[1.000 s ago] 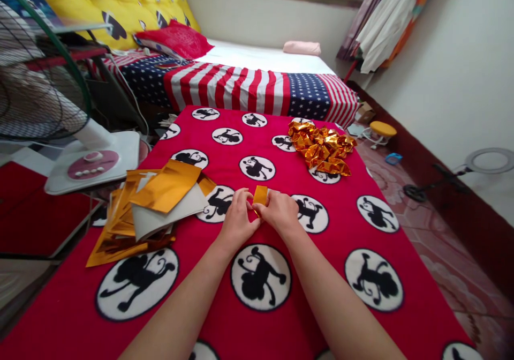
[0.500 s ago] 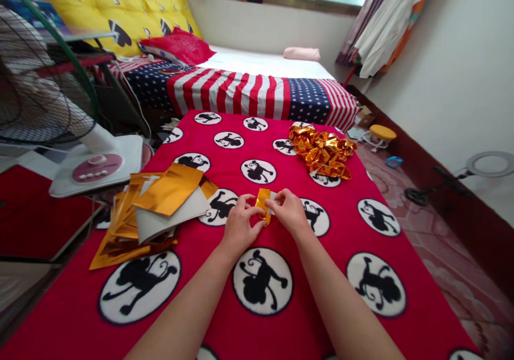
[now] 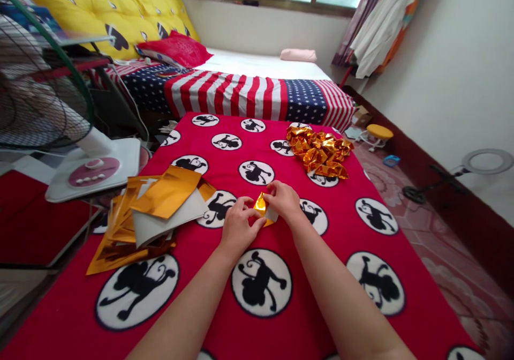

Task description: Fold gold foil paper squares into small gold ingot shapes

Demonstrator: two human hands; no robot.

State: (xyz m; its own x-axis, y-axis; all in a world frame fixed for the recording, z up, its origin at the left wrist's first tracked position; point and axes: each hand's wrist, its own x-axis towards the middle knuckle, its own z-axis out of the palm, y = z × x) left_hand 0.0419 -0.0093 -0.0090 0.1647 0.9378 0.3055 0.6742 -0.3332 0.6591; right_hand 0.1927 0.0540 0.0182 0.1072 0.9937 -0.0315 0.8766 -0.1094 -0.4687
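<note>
A small sheet of gold foil paper (image 3: 261, 203) with a pale underside lies between my hands on the red cloth, its top corner folded into a point. My left hand (image 3: 242, 222) grips its left and lower edge between thumb and fingers. With thumb and fingers closed, my right hand (image 3: 284, 200) pinches the upper right part near the folded corner. To the left lies a stack of flat gold foil sheets (image 3: 168, 188), some with the pale side up. At the far right of the cloth sits a heap of folded gold foil pieces (image 3: 321, 151).
The red cloth (image 3: 321, 274) with monkey prints covers the table. A white fan base (image 3: 96, 172) stands at the left edge. Behind is a bed with a striped, starred cover (image 3: 249, 95). On the floor at right are a yellow stool (image 3: 379, 132) and a ring light (image 3: 485, 162).
My right hand has moved slightly up and left, bringing the sheet's upper right corner over into a pointed fold. My left hand stays at the left edge.
</note>
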